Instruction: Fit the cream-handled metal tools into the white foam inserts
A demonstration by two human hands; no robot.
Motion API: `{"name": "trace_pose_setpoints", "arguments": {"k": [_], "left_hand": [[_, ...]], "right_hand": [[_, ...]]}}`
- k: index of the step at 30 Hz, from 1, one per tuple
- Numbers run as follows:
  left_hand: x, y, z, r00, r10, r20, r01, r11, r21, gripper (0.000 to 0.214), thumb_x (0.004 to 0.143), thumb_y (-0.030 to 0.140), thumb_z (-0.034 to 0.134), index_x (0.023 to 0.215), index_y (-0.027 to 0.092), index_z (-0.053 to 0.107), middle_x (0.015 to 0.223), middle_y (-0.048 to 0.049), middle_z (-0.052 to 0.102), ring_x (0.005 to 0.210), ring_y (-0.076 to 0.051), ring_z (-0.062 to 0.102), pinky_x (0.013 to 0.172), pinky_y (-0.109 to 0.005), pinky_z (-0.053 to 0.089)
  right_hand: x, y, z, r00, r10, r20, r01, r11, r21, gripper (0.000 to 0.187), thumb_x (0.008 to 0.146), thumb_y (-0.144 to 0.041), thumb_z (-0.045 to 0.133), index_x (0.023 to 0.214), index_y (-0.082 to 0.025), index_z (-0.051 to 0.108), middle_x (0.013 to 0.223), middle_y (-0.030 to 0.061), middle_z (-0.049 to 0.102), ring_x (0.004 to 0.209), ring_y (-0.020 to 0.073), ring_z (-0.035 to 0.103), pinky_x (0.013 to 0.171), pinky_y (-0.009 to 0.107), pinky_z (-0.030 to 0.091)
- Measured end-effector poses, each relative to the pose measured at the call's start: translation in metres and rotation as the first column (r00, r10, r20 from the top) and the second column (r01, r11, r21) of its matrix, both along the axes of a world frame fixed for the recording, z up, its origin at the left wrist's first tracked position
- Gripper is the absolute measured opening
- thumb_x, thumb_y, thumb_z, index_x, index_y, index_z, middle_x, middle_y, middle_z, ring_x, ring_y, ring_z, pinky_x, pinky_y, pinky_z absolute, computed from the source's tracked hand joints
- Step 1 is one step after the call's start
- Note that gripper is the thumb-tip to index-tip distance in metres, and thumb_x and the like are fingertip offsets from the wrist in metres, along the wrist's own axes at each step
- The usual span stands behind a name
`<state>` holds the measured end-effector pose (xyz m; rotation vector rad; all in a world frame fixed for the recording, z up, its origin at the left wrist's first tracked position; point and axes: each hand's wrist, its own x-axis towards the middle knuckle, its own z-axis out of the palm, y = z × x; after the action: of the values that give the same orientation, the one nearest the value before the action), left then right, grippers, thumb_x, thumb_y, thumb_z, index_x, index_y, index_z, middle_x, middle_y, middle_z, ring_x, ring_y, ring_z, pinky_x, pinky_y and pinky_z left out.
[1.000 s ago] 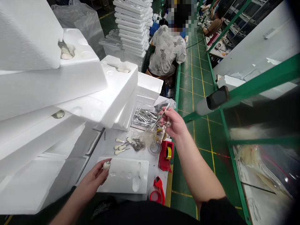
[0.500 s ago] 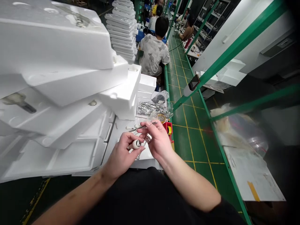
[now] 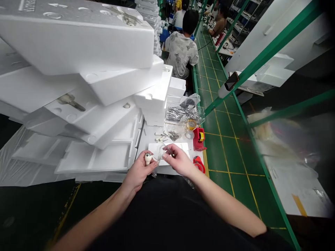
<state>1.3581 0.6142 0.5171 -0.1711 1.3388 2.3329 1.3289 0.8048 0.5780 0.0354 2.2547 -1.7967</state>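
My left hand (image 3: 137, 173) is closed around a small white knob-like piece (image 3: 148, 159) with a shiny metal end, which points up. To its right, my right hand (image 3: 179, 160) is closed with thumb and fingers pinched. A slim metal piece (image 3: 171, 152) shows in part between those fingers; its full shape is hidden. Between the two hands hangs something thin, clear and looped (image 3: 160, 152), too fine to name. Below both hands lies a white foam block (image 3: 184, 148). Just beyond are several small white-ended metal pieces (image 3: 159, 137) and a heap of small metal parts (image 3: 173, 136).
Foam trays and boxes (image 3: 104, 52) are stacked high on the left. Ahead stands a clear bin (image 3: 180, 113) of metal rods. Tape rolls (image 3: 192, 124) and a red tape dispenser (image 3: 199, 139) sit beside the green conveyor (image 3: 217, 139). A co-worker (image 3: 181, 48) sits farther along.
My hands have moved apart, and the long rod across my right fingers no longer shows. The white piece now stands more upright. My view has swung left, shifting the scene rightward.
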Motion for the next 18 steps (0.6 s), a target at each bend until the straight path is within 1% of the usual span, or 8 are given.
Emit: {"name": "trace_pose_setpoints", "arguments": {"k": [2, 5, 8, 10, 12, 14, 16, 18], "left_hand": [[0.005, -0.005, 0.000, 1.000, -0.022, 0.008, 0.022, 1.000, -0.004, 0.045, 0.081, 0.030, 0.078, 0.110, 0.025, 0.045, 0.074, 0.0076, 0.049, 0.061, -0.006, 0.041, 0.055, -0.018, 0.035], [0.012, -0.014, -0.005, 0.995, -0.100, 0.013, 0.100, 0.995, 0.002, 0.040, 0.083, 0.031, 0.076, 0.109, 0.025, 0.046, 0.073, 0.0078, 0.047, 0.060, -0.006, 0.040, 0.056, -0.019, 0.035], [0.013, -0.019, -0.012, 0.988, -0.154, 0.014, 0.154, 0.988, 0.014, 0.033, 0.086, 0.033, 0.074, 0.103, 0.025, 0.048, 0.070, 0.0077, 0.042, 0.059, -0.007, 0.037, 0.055, -0.019, 0.033], [0.010, -0.019, -0.016, 0.989, -0.141, 0.041, 0.142, 0.990, -0.011, 0.031, 0.086, 0.034, 0.074, 0.101, 0.024, 0.049, 0.070, 0.0073, 0.042, 0.058, -0.006, 0.037, 0.055, -0.019, 0.033], [0.006, -0.017, -0.018, 0.993, -0.085, 0.077, 0.088, 0.995, -0.038, 0.032, 0.084, 0.035, 0.076, 0.102, 0.024, 0.051, 0.073, 0.0066, 0.044, 0.057, -0.006, 0.037, 0.055, -0.019, 0.035], [0.003, -0.016, -0.021, 0.992, 0.006, 0.125, -0.001, 0.999, -0.044, 0.034, 0.081, 0.034, 0.079, 0.101, 0.024, 0.053, 0.075, 0.0057, 0.046, 0.058, -0.007, 0.038, 0.053, -0.019, 0.036], [0.001, -0.014, -0.024, 0.978, 0.086, 0.192, -0.082, 0.996, -0.029, 0.037, 0.078, 0.034, 0.082, 0.099, 0.023, 0.054, 0.076, 0.0045, 0.047, 0.060, -0.008, 0.040, 0.051, -0.019, 0.036], [0.000, -0.011, -0.025, 0.960, 0.131, 0.248, -0.129, 0.991, -0.023, 0.038, 0.075, 0.033, 0.084, 0.097, 0.023, 0.055, 0.076, 0.0036, 0.048, 0.062, -0.009, 0.041, 0.049, -0.019, 0.036]], "right_hand": [[0.007, -0.015, -0.009, 0.999, 0.020, 0.050, -0.020, 1.000, -0.019, 0.033, 0.076, -0.043, 0.078, 0.094, -0.021, 0.062, 0.088, -0.0011, 0.059, 0.067, 0.0107, 0.052, 0.053, 0.023, 0.045], [0.010, -0.023, -0.021, 0.972, 0.064, 0.225, -0.023, 0.984, -0.178, 0.039, 0.071, -0.046, 0.081, 0.093, -0.020, 0.064, 0.092, 0.0001, 0.059, 0.061, 0.0098, 0.052, 0.041, 0.022, 0.045], [0.009, -0.013, -0.031, 0.948, 0.132, 0.290, -0.056, 0.965, -0.258, 0.039, 0.070, -0.047, 0.081, 0.092, -0.018, 0.066, 0.096, 0.0026, 0.064, 0.059, 0.0097, 0.055, 0.039, 0.022, 0.048], [0.006, 0.003, -0.040, 0.952, 0.087, 0.294, -0.017, 0.972, -0.234, 0.035, 0.075, -0.047, 0.077, 0.093, -0.018, 0.067, 0.101, 0.0042, 0.068, 0.053, 0.0068, 0.050, 0.039, 0.021, 0.049], [-0.002, 0.030, -0.052, 0.953, -0.026, 0.302, 0.066, 0.990, -0.122, 0.033, 0.082, -0.045, 0.070, 0.101, -0.019, 0.067, 0.102, 0.0046, 0.070, 0.046, 0.0044, 0.040, 0.041, 0.023, 0.051], [-0.019, 0.067, -0.065, 0.937, -0.219, 0.272, 0.188, 0.973, 0.136, 0.032, 0.087, -0.045, 0.062, 0.106, -0.020, 0.067, 0.098, 0.0057, 0.072, 0.046, 0.0061, 0.040, 0.046, 0.026, 0.054], [-0.042, 0.110, -0.078, 0.899, -0.407, 0.162, 0.311, 0.854, 0.417, 0.032, 0.092, -0.044, 0.055, 0.103, -0.018, 0.067, 0.100, 0.0096, 0.072, 0.057, 0.0115, 0.052, 0.055, 0.030, 0.057], [-0.067, 0.151, -0.089, 0.869, -0.492, 0.060, 0.377, 0.736, 0.562, 0.030, 0.093, -0.039, 0.052, 0.104, -0.016, 0.068, 0.105, 0.0133, 0.070, 0.079, 0.0191, 0.062, 0.071, 0.034, 0.057]]}}
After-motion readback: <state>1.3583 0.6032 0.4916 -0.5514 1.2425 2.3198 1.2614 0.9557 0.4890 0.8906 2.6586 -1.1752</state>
